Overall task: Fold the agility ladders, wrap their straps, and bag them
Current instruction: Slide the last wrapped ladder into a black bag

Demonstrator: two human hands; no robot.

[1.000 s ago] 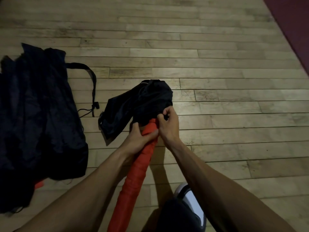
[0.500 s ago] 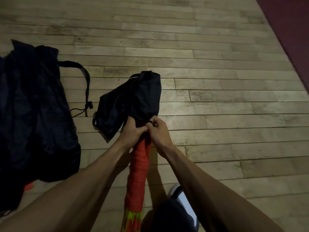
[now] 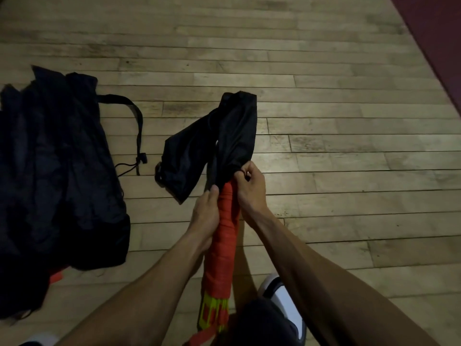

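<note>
Your left hand [image 3: 205, 216] wraps the orange strap-wound ladder bundle [image 3: 224, 236] steady while your right hand [image 3: 250, 187] pinches the small black fabric bag's [image 3: 224, 136] mouth to sleeve it on.

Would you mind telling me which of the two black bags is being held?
The smaller black bag at centre, gripped by both hands over the orange ladder bundle; the larger bag lies untouched, left.

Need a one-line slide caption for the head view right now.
Both hands, left hand and right hand, pull a small black bag over the strap-wrapped orange ladder bundle.
</note>
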